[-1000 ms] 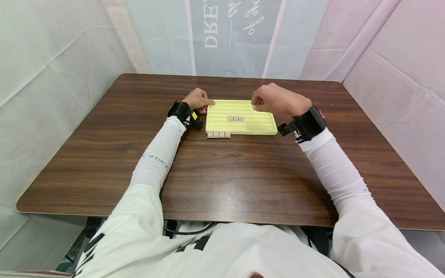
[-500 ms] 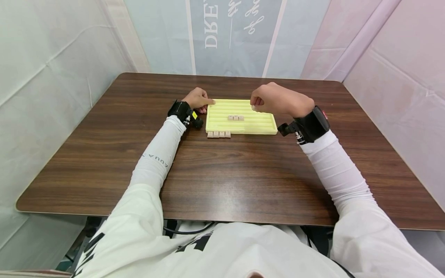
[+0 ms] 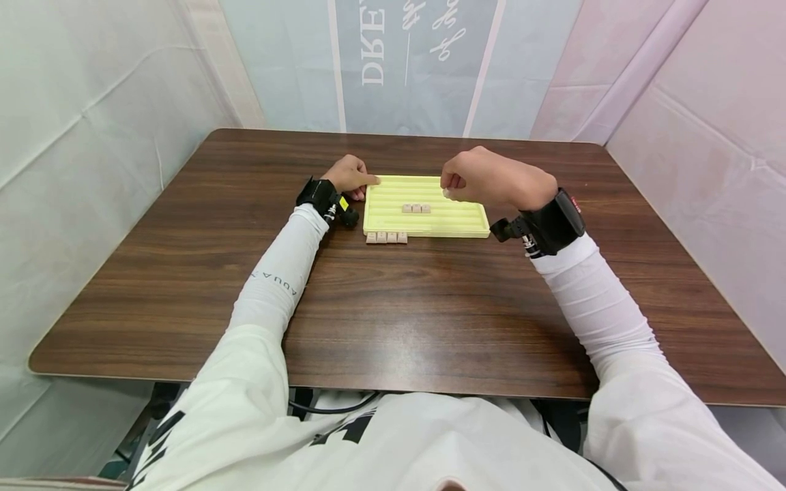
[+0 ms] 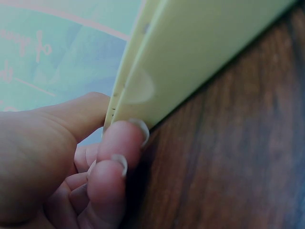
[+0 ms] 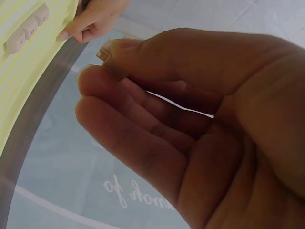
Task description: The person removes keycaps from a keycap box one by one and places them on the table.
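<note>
A pale yellow ridged tray (image 3: 454,225) lies on the table. My left hand (image 3: 348,176) holds its far left corner, with the thumb (image 4: 90,112) on the rim and curled fingertips (image 4: 119,143) against the side wall. Over the tray's right half, my right hand (image 3: 494,179) pinches one small beige keycap (image 5: 113,66) between thumb and fingertips. Three beige keycaps (image 3: 416,209) sit side by side on a ridge mid-tray; the right wrist view shows marks on their tops, too blurred to read surely. Several more keycaps (image 3: 387,238) stand in a row along the tray's near left edge.
The dark wood-grain table (image 3: 368,314) extends around the tray on all sides. White sheets (image 3: 92,136) hang at left and right, and a printed blue-grey cloth (image 3: 411,102) hangs behind the far edge.
My right hand has shifted very slightly left over the tray, still pinching the keycap. The left hand, the tray and the other keycaps have not visibly moved.
</note>
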Demonstrator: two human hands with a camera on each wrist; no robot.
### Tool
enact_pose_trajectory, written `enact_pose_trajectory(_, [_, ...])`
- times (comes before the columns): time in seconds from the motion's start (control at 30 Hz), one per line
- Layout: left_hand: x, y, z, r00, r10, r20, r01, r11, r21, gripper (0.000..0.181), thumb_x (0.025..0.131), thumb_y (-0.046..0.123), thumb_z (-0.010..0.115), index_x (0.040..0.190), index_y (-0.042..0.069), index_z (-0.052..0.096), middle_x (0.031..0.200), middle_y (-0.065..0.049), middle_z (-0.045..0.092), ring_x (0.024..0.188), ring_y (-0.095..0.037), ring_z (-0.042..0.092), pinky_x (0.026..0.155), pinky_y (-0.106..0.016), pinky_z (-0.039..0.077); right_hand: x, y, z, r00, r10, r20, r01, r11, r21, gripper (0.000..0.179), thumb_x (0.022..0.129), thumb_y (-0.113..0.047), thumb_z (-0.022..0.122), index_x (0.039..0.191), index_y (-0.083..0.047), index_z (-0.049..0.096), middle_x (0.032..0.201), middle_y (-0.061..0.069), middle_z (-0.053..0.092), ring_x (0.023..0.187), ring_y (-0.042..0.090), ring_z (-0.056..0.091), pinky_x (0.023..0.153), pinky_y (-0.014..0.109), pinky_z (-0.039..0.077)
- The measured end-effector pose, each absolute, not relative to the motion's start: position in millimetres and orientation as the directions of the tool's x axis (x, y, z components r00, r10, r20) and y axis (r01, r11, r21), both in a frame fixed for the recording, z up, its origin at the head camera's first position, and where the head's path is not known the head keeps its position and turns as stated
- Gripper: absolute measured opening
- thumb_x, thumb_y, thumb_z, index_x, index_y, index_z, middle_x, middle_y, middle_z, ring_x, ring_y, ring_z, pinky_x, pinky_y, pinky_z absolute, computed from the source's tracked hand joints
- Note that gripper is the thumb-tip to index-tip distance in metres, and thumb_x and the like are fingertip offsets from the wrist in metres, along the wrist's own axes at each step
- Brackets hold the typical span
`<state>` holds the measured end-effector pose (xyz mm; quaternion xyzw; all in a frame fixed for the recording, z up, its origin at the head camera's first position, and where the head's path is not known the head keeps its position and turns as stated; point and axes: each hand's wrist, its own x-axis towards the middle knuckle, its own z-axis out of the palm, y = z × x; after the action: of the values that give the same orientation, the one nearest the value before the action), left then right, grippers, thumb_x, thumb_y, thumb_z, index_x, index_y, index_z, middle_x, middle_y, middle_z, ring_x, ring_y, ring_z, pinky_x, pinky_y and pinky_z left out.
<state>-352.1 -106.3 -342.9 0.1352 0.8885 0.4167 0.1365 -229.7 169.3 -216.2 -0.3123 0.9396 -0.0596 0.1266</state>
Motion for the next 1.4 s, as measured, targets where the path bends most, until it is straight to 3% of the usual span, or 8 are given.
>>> enact_pose_trajectory(1.4, [-350, -106, -343, -0.927, 0.355, -0.126, 0.132, 0.619, 0.774, 0.029, 0.093, 0.03, 0.064, 0.085, 0.004, 0.057, 0.059, 0.001, 0.057, 0.045, -0.008, 0.056, 0.051, -0.022, 0.052, -218, 143, -238, -0.688, -0.678, -0.258, -0.637, 0.735, -0.231, 0.018, 0.098, -0.015, 0.056, 0.112, -0.008, 0.064, 0.107, 0.007, 0.065, 0.099, 0.021, 0.062, 0.087, 0.035, 0.049])
